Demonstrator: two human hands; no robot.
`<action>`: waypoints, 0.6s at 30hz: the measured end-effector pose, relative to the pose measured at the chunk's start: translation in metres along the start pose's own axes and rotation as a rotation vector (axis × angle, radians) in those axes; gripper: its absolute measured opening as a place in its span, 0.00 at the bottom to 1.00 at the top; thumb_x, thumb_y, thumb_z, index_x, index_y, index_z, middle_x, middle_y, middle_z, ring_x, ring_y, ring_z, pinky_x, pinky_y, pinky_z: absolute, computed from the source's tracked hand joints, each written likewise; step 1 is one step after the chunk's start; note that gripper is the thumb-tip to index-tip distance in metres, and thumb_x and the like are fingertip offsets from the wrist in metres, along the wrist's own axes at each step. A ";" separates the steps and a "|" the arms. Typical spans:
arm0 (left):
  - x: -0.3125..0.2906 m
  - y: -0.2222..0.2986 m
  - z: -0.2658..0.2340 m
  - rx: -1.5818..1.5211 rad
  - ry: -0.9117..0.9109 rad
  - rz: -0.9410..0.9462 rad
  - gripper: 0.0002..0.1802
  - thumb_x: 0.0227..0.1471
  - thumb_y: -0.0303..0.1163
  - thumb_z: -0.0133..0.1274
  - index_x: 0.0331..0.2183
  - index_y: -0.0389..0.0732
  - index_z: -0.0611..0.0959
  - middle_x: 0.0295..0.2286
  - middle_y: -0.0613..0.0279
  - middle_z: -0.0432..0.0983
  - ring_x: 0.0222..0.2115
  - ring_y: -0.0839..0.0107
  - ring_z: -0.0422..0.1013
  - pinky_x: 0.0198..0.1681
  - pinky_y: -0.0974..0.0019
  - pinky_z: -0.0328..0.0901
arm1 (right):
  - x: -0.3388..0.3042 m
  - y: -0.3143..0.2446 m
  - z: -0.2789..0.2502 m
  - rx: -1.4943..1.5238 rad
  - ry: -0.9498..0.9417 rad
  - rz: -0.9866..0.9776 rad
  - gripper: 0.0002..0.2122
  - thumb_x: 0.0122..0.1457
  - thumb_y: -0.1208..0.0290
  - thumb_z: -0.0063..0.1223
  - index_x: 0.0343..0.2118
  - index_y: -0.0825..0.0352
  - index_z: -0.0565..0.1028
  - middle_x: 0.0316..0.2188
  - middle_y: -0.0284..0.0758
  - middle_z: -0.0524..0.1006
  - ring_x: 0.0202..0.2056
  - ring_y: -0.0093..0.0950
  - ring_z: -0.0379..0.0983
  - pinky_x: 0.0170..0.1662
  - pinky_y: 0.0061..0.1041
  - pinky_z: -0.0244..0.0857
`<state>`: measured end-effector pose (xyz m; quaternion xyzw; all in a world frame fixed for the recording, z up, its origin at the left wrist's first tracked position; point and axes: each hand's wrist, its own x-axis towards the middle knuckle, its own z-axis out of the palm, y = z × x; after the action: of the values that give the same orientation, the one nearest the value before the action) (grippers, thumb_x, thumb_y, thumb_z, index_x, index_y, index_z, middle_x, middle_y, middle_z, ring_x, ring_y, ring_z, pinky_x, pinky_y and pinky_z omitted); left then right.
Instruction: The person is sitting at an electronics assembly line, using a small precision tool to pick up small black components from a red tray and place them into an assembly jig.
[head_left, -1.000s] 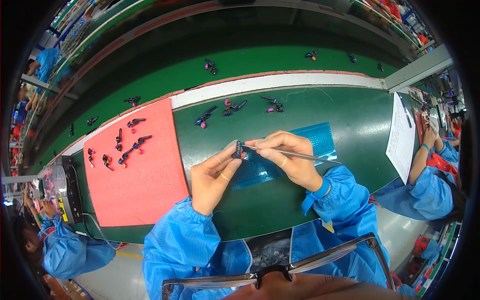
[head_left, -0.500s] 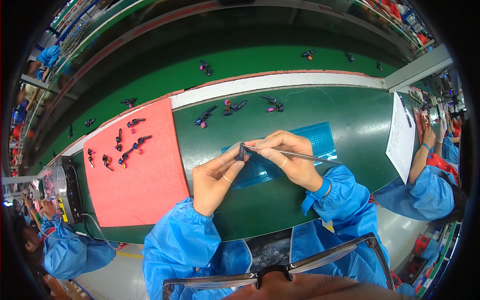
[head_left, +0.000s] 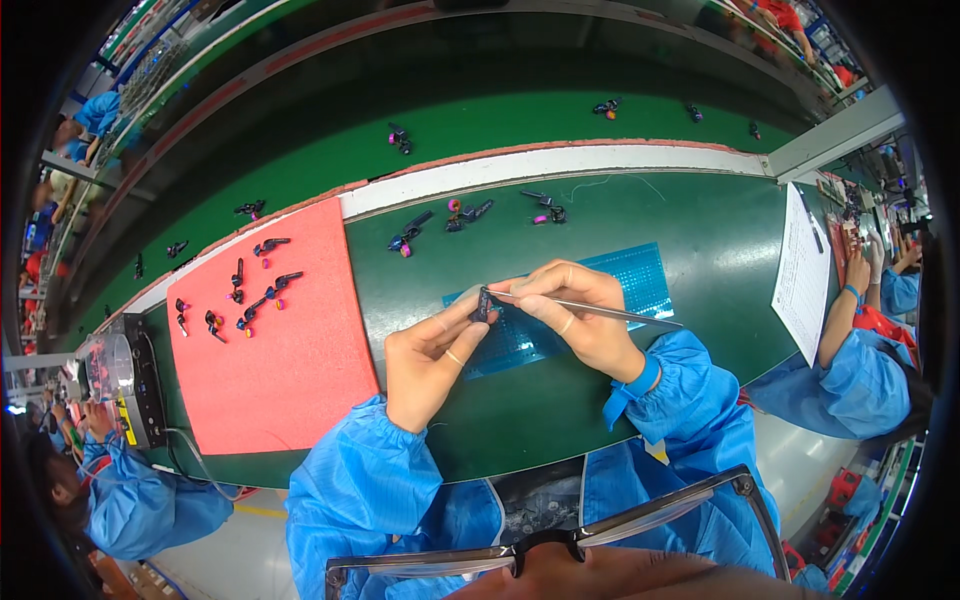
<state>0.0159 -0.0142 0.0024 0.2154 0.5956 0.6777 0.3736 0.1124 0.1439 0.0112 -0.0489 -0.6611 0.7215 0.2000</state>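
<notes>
Almost nothing has moved since the earlier frames: my left hand (head_left: pixel 432 355) still pinches the small black part (head_left: pixel 484 304) between thumb and forefinger, narrow, and my right hand (head_left: pixel 578 315) keeps the thin metal tool (head_left: pixel 610 311) with its tip at that part. So I judge the fine work on the part is still going on, not finished. Both hands hover over the blue mat (head_left: pixel 600 300), near its left end. More black parts (head_left: pixel 462 213) lie further away by the white strip (head_left: pixel 560 165), and others rest on the red mat (head_left: pixel 275 350) at my left. Between the mats the green table (head_left: pixel 400 270) is bare, so I have room to both sides. At right a white paper (head_left: pixel 800 280) and a co-worker's arm (head_left: pixel 845 320) limit my reach.
</notes>
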 end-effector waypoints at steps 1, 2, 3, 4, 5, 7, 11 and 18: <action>0.000 0.000 0.000 0.003 -0.002 0.002 0.19 0.47 0.17 0.49 0.44 0.30 0.72 0.40 0.53 0.72 0.40 0.68 0.70 0.45 0.71 0.64 | 0.000 0.000 0.000 -0.010 -0.002 -0.008 0.02 0.52 0.81 0.49 0.29 0.73 0.72 0.33 0.41 0.74 0.39 0.29 0.72 0.43 0.24 0.67; 0.000 -0.001 -0.001 0.003 -0.001 0.002 0.19 0.47 0.17 0.49 0.44 0.30 0.72 0.40 0.53 0.72 0.40 0.68 0.70 0.45 0.71 0.64 | 0.000 0.001 0.000 -0.020 -0.005 -0.017 0.02 0.52 0.81 0.49 0.29 0.73 0.72 0.33 0.41 0.74 0.39 0.29 0.72 0.43 0.24 0.67; 0.001 -0.002 -0.001 0.012 0.002 0.008 0.19 0.47 0.17 0.49 0.44 0.30 0.72 0.39 0.53 0.72 0.40 0.69 0.70 0.45 0.71 0.64 | 0.000 0.001 0.001 -0.019 -0.005 -0.017 0.02 0.52 0.81 0.49 0.29 0.73 0.72 0.33 0.41 0.74 0.39 0.29 0.72 0.43 0.24 0.67; 0.001 -0.002 -0.002 0.022 0.004 0.015 0.19 0.47 0.17 0.49 0.44 0.30 0.72 0.39 0.53 0.72 0.40 0.69 0.70 0.45 0.71 0.64 | 0.000 0.002 0.002 -0.038 0.000 -0.026 0.02 0.52 0.81 0.49 0.29 0.73 0.72 0.33 0.41 0.74 0.39 0.28 0.72 0.43 0.24 0.67; 0.001 -0.002 -0.002 0.021 0.004 0.014 0.19 0.47 0.17 0.49 0.44 0.30 0.72 0.39 0.53 0.72 0.40 0.69 0.70 0.45 0.71 0.64 | 0.000 0.003 0.002 -0.060 0.006 -0.033 0.03 0.52 0.81 0.49 0.30 0.73 0.72 0.33 0.40 0.74 0.38 0.28 0.72 0.43 0.24 0.67; 0.002 -0.003 -0.001 0.027 0.014 -0.007 0.18 0.47 0.17 0.49 0.44 0.30 0.72 0.38 0.53 0.73 0.39 0.70 0.70 0.44 0.72 0.64 | 0.000 0.002 0.001 -0.061 0.010 -0.001 0.03 0.52 0.81 0.49 0.30 0.73 0.72 0.33 0.40 0.75 0.38 0.27 0.72 0.43 0.23 0.67; 0.003 -0.001 -0.001 0.035 0.040 -0.005 0.18 0.47 0.17 0.49 0.43 0.30 0.73 0.38 0.53 0.73 0.39 0.71 0.70 0.44 0.73 0.64 | -0.002 0.005 -0.002 -0.032 0.038 0.071 0.04 0.52 0.80 0.51 0.31 0.73 0.72 0.32 0.38 0.75 0.37 0.26 0.73 0.42 0.22 0.67; 0.006 0.003 -0.004 -0.011 0.103 -0.036 0.18 0.47 0.17 0.49 0.44 0.30 0.72 0.38 0.52 0.73 0.39 0.69 0.70 0.44 0.73 0.64 | 0.000 0.002 0.001 0.083 0.121 0.141 0.06 0.52 0.80 0.51 0.33 0.74 0.71 0.32 0.38 0.75 0.37 0.25 0.73 0.41 0.20 0.67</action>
<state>0.0087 -0.0123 0.0034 0.1676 0.6142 0.6843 0.3555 0.1116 0.1425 0.0093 -0.1307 -0.6121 0.7563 0.1902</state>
